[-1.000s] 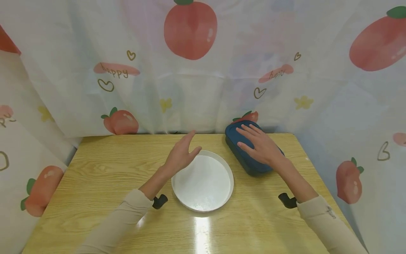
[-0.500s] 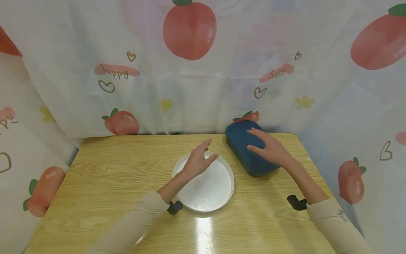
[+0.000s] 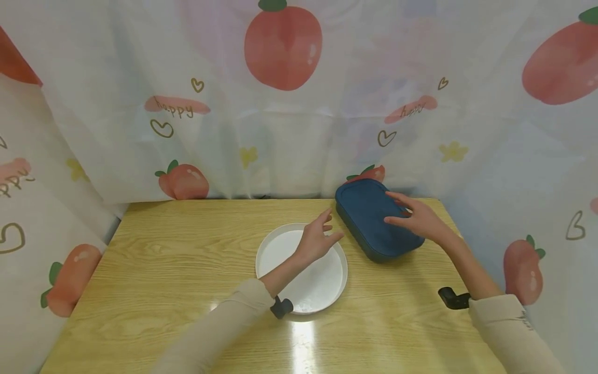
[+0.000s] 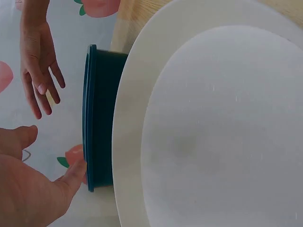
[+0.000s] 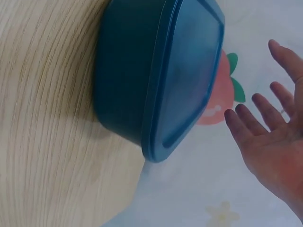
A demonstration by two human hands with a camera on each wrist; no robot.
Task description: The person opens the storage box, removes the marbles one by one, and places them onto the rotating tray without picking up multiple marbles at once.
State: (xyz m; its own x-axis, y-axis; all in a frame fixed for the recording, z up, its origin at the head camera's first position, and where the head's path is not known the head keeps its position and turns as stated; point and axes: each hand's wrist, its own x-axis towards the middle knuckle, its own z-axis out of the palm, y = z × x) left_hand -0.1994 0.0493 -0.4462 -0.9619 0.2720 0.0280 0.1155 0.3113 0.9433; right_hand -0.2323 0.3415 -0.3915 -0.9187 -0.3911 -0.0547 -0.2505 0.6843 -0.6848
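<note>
A dark blue lidded box point(image 3: 369, 218) stands on the table towards the back right, set at a slant. Over its right part hovers my right hand point(image 3: 418, 218), fingers spread and loosely bent, holding nothing. In the right wrist view that hand point(image 5: 274, 137) is apart from the box's lid point(image 5: 189, 71). A round white tray point(image 3: 289, 275) lies left of the box, with my left hand point(image 3: 318, 240) above its upper right part. The left fingers are relaxed and point towards the box; nothing is in them. The left wrist view shows the tray's rim point(image 4: 130, 123) in front of the box point(image 4: 104, 118).
The wooden table point(image 3: 177, 259) carries the tray and box. A white curtain point(image 3: 299, 135) printed with red fruit hangs right behind its back edge, close to the box, and along both sides. Black wrist mounts point(image 3: 282, 307) stick out from the sleeves.
Both hands have moved to the right: the left from the tray's left side across to its right, the right from the box's middle to its right side. Tray and box stay put.
</note>
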